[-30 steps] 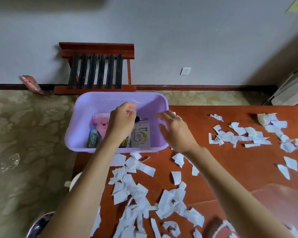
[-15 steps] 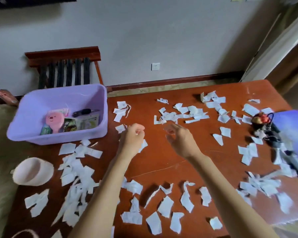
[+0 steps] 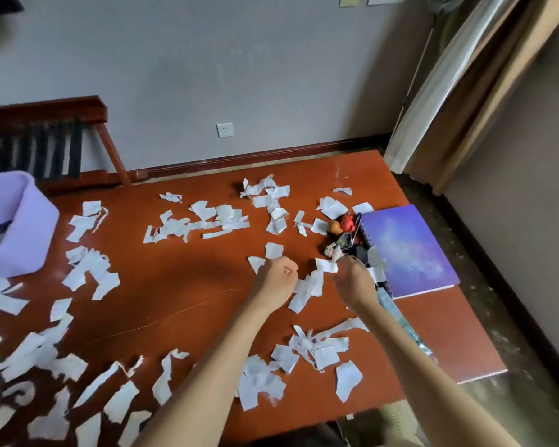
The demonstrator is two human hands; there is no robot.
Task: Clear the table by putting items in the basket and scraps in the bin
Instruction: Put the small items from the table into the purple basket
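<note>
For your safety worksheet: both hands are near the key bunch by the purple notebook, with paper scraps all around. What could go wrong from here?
1. The right hand might scoop paper scraps along with the key bunch, putting scraps into the purple basket.
2. The notebook lies near the table edge; a nudge could slide it off.

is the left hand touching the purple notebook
Apart. The head view shows the left hand fisted over bare table mid-scene, with the right hand and paper scraps between it and the purple notebook.

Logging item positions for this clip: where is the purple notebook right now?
In the head view the purple notebook lies flat near the table's right edge, just right of the small pile of keys and trinkets and beyond the right hand.
</note>
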